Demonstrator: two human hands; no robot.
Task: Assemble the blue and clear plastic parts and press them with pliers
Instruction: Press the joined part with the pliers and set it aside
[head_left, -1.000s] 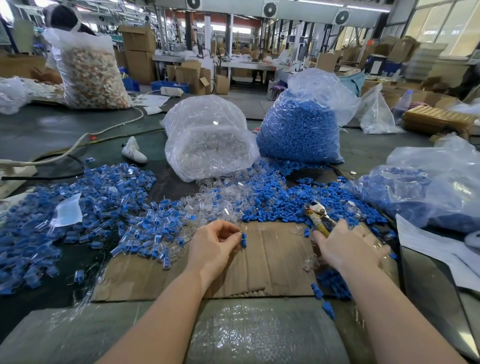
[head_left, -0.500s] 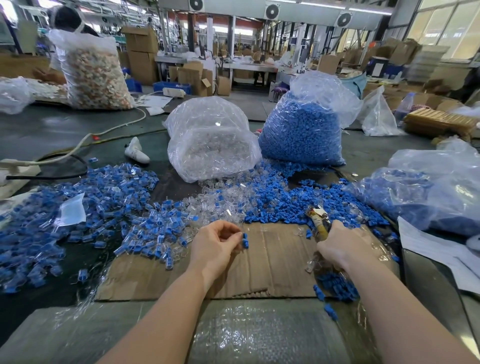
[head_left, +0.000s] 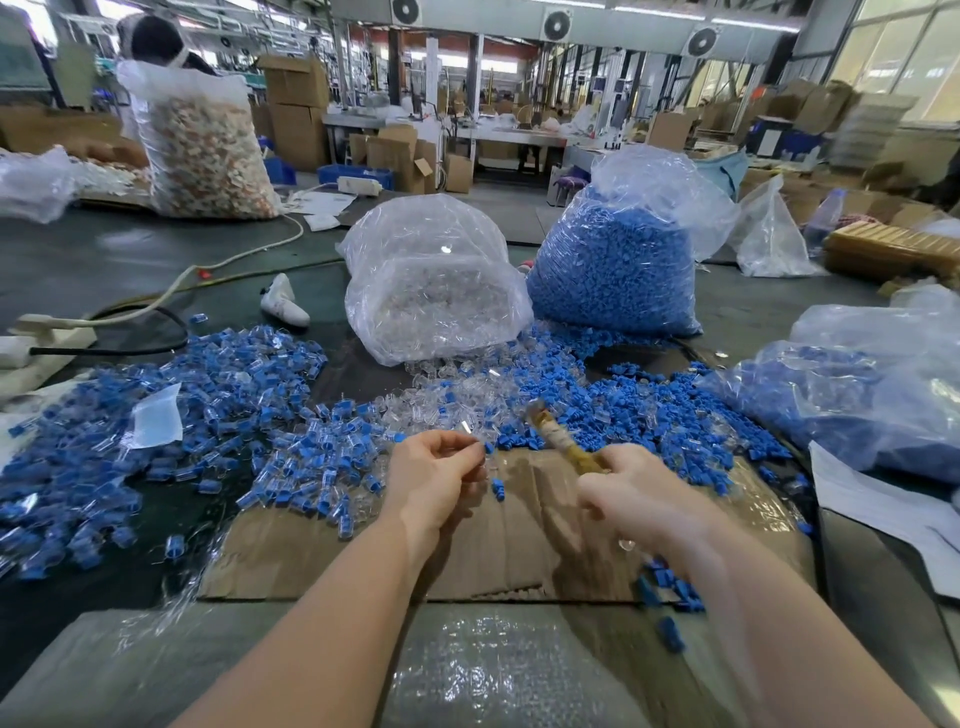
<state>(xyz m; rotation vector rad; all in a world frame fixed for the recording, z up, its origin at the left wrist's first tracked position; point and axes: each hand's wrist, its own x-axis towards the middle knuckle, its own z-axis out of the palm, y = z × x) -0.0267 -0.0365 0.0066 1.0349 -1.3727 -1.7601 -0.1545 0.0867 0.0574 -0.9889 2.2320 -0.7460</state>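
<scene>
On the left of the bench (head_left: 130, 249) lies a wide spread of joined blue-and-clear pieces (head_left: 171, 415), probably the finished work, pushed clear of the working spot. Next, the left hand (head_left: 434, 480) hovers over the cardboard sheet (head_left: 322, 551), fingertips pinching a small clear plastic part (head_left: 464, 429) with a blue part (head_left: 489, 448) at its edge, raised toward the tool as if offering it for pressing. Behind it sit the bag of clear parts (head_left: 434, 283) and the bag of blue parts (head_left: 618, 260), both spilling loose stock within easy reach. The right hand (head_left: 636, 491) is curled round the yellow handles of the pliers (head_left: 558, 434), whose nose points up-left toward the pinched piece; blur hides how the jaws stand.
</scene>
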